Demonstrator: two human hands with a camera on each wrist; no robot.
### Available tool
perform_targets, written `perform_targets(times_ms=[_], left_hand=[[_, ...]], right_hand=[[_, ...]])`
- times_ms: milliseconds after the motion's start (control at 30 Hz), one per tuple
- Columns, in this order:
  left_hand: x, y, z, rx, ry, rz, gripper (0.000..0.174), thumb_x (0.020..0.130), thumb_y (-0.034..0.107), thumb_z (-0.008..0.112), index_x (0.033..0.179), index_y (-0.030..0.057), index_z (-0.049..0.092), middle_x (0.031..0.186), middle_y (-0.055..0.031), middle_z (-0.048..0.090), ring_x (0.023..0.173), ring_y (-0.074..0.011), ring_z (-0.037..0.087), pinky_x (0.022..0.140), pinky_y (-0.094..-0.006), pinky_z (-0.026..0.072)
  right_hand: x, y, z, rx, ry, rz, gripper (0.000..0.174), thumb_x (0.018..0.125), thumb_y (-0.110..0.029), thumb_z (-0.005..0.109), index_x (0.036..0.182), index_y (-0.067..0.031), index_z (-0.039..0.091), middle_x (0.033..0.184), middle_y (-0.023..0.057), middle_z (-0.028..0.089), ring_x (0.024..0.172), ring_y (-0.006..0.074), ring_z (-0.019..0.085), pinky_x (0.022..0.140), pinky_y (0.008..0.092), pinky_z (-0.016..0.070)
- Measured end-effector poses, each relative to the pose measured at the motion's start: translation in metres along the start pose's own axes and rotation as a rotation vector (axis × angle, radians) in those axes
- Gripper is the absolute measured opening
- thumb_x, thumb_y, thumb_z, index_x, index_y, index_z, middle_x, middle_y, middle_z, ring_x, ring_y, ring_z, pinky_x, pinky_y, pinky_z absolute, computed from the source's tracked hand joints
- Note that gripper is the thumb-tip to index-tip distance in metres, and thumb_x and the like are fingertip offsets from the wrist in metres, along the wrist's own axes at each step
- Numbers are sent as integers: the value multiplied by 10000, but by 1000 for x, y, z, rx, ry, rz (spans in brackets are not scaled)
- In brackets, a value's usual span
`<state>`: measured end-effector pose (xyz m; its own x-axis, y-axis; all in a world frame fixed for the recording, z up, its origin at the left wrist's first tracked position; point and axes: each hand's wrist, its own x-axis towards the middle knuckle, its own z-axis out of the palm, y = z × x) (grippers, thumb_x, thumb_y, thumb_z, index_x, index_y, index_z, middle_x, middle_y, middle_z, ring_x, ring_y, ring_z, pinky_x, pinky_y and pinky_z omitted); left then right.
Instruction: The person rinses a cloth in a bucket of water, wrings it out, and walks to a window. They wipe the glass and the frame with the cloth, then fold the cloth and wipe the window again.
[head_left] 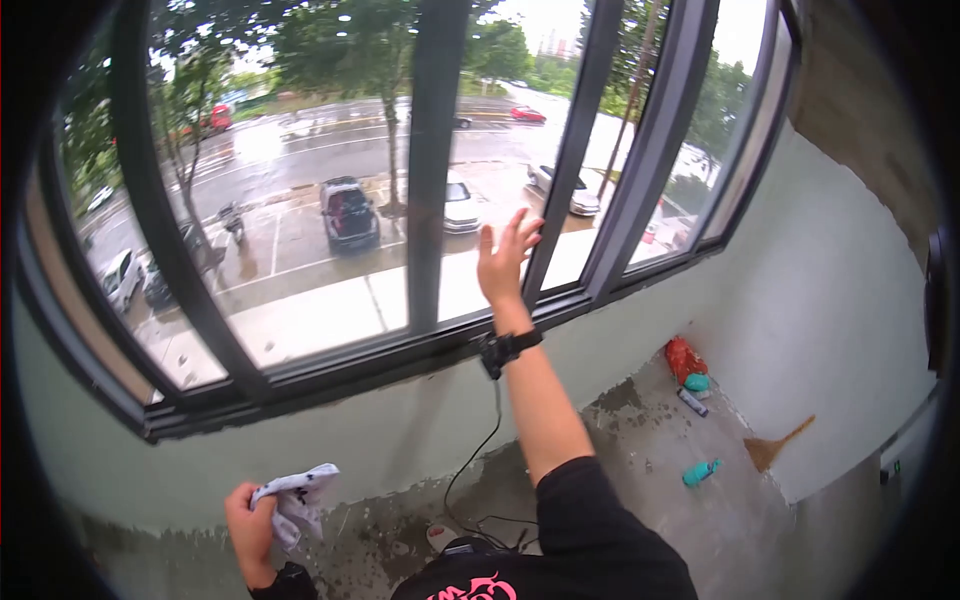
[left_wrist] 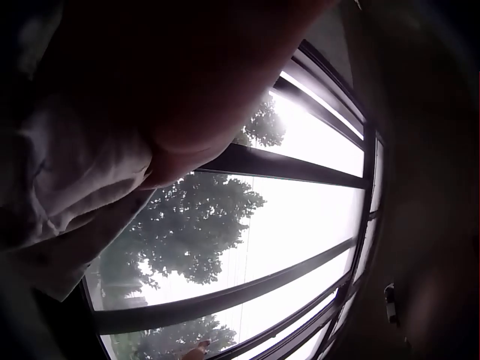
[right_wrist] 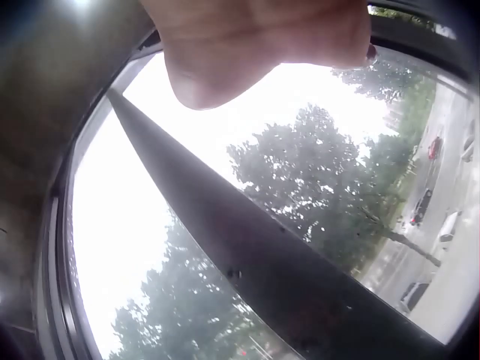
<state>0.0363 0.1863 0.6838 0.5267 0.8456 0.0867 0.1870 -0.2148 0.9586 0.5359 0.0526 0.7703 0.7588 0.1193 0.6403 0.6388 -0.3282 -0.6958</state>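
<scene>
In the head view, my left hand is low at the left, its fingers gripping a white cloth with dark spots. The left wrist view shows that hand dark and close, the cloth bunched beside it. My right hand is raised at the window, fingers apart and slightly bent, beside a dark upright frame bar; whether it touches the bar or glass cannot be told. Only part of the right hand shows in the right wrist view, its fingertips mostly hidden.
The window's bottom rail runs above a pale green wall. A black cable hangs down to the floor. On the floor at the right are a red bag, a teal bottle, a can and a broom.
</scene>
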Motion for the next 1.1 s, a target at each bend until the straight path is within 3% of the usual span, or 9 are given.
perform_targets(times_ms=[167,300,467,567,600,900,1000,1067,1100], left_hand=[[35,1,30,-87,-76,-36,62,809,53,613,768,27,574,661,57,487,606,-31,415,524,-215,316],[47,13,51,-111,-104,-31,87,822,57,612,755,31,563,671,58,489,622,-25,414,537,-207,315],[67,17,69,-133,-131,4,97,818,60,610,740,28,561,662,55,486,624,-31,416,535,-215,319],[74,40,83,-91,-132,1,104,787,71,610,711,25,555,651,44,490,620,-46,418,528,-231,327],[78,37,86,-80,-141,6,90,770,78,608,720,14,570,654,31,504,623,-56,429,531,-239,345],[81,61,89,-106,-153,-101,124,787,86,652,870,-5,656,715,-6,606,656,-64,534,590,-249,447],[85,50,68,-37,-96,8,155,783,95,656,900,-6,660,747,-36,626,678,-83,555,613,-252,462],[89,37,50,1,-64,92,174,776,106,662,905,-9,658,782,-60,634,699,-103,568,628,-259,469],[84,45,48,-16,-49,127,189,773,114,663,914,-11,658,796,-58,635,707,-106,571,633,-264,470]], right_hand=[[6,3,-12,73,50,15,881,925,-611,403,1515,-95,2,1517,310,-122,1383,532,-107,1073,669,49],[30,36,-30,23,131,10,968,871,-631,505,1516,-99,16,1529,299,-84,1388,533,-73,1074,669,57],[64,90,-65,-94,238,-63,872,876,-518,590,1511,-110,153,1548,267,10,1399,517,37,1136,541,124],[94,143,-87,-354,300,-258,781,900,-418,607,1469,-14,256,1522,264,183,1445,346,101,1163,463,101],[97,145,-96,-269,290,-216,772,896,-402,619,1459,-4,273,1512,251,226,1438,365,111,1163,467,105],[98,190,-88,-214,262,-336,657,976,-281,522,1480,3,210,1547,226,157,1453,315,94,1157,397,93],[108,211,-93,-160,218,-269,663,988,-298,497,1488,1,180,1558,203,140,1459,290,66,1157,389,65],[110,218,-93,-200,256,-280,652,971,-294,534,1471,4,241,1538,202,211,1430,296,187,1150,400,135],[110,196,-105,-123,269,-111,631,953,-273,566,1445,11,293,1505,207,274,1391,302,266,1128,409,201]])
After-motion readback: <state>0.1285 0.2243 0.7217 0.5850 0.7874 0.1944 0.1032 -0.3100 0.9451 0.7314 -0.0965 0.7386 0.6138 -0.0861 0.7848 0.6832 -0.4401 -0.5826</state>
